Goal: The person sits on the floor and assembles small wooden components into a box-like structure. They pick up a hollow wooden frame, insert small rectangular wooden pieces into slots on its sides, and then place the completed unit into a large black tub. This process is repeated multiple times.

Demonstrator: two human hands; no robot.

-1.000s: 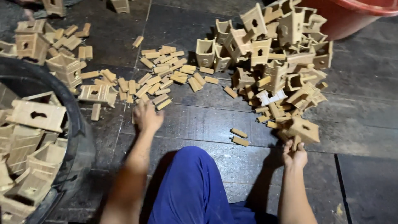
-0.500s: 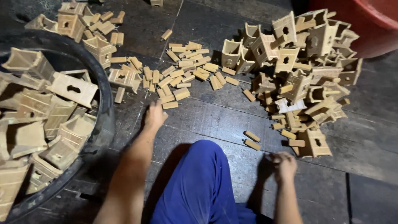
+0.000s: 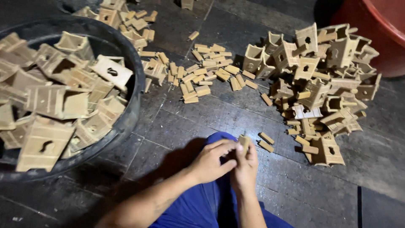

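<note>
My right hand [image 3: 247, 166] holds a small tan wooden block [image 3: 243, 142] upright above my blue-trousered knee [image 3: 211, 202]. My left hand [image 3: 211, 162] meets it there, fingers curled against the same block. Two loose small blocks [image 3: 265, 142] lie on the floor just right of my hands. A heap of tan wooden box-shaped pieces with keyhole cut-outs [image 3: 325, 84] lies to the right. Several small blocks [image 3: 206, 78] are scattered ahead.
A black round tub [image 3: 130, 109] at the left is filled with finished wooden pieces [image 3: 55, 101]. A red basin [image 3: 375, 29] stands at the top right. More pieces [image 3: 122, 21] lie at the top. The floor is dark stone tile [image 3: 190, 122].
My left hand has drawn back from the scattered blocks and joined my right hand over the knee. The right hand now holds a small block. The view has shifted left toward the tub.
</note>
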